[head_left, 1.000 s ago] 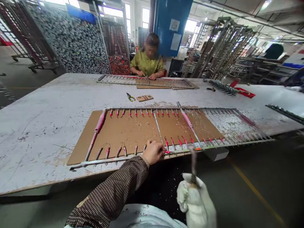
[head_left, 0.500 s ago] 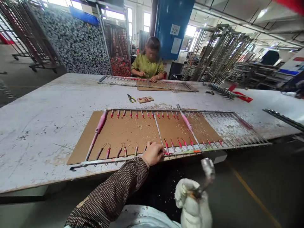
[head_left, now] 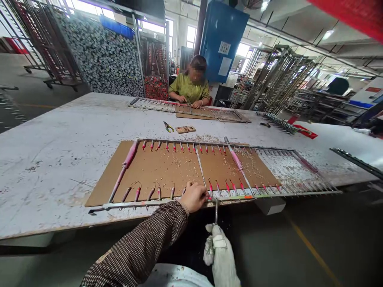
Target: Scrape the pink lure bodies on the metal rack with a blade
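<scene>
My left hand (head_left: 194,197), in a brown checked sleeve, is closed at the front rail of a metal rack (head_left: 137,204). Its fingertips pinch a small pink-coated hook (head_left: 210,198), mostly hidden by them. White-gloved, my right hand (head_left: 220,247) grips a metal hammer (head_left: 216,211) below the table edge. The hammer's head is at the rail, just right of the pinched hook; whether they touch I cannot tell. More pink-coated hooks (head_left: 137,194) line both long rails, and thick pink crossbars (head_left: 131,153) join them.
Brown cardboard (head_left: 161,167) with scattered chips lies beneath the rack on a white table (head_left: 60,159). Beyond it are pliers (head_left: 168,127) and a small wooden block (head_left: 186,129). Across the table a person (head_left: 191,85) works on another rack (head_left: 155,104).
My right hand has brought the hammer down and left from a raised position to the front rail. My left hand keeps its pinch at nearly the same place. The view has tilted slightly.
</scene>
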`<action>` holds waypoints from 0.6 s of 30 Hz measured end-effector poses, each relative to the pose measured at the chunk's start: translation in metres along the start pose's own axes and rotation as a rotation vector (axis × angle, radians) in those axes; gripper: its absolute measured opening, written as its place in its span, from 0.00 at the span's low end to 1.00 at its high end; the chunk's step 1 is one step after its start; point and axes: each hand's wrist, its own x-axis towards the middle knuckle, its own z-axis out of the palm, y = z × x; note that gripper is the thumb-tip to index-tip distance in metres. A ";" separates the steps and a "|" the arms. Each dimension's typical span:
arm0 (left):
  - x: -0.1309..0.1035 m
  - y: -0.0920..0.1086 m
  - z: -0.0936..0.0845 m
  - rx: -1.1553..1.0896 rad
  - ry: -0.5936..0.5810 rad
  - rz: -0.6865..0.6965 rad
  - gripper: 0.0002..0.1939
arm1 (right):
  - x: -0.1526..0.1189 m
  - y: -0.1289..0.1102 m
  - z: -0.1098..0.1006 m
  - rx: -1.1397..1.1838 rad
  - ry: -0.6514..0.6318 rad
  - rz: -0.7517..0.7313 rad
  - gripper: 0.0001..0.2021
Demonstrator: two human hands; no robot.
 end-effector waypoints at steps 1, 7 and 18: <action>0.000 0.000 0.000 0.002 -0.001 0.001 0.03 | 0.001 0.002 0.001 -0.014 0.015 0.039 0.30; 0.000 0.002 -0.003 0.011 -0.007 -0.010 0.04 | -0.010 -0.010 -0.012 0.012 0.008 -0.114 0.25; 0.000 0.002 -0.001 -0.016 -0.005 -0.011 0.06 | -0.003 -0.009 -0.021 0.036 -0.022 -0.027 0.25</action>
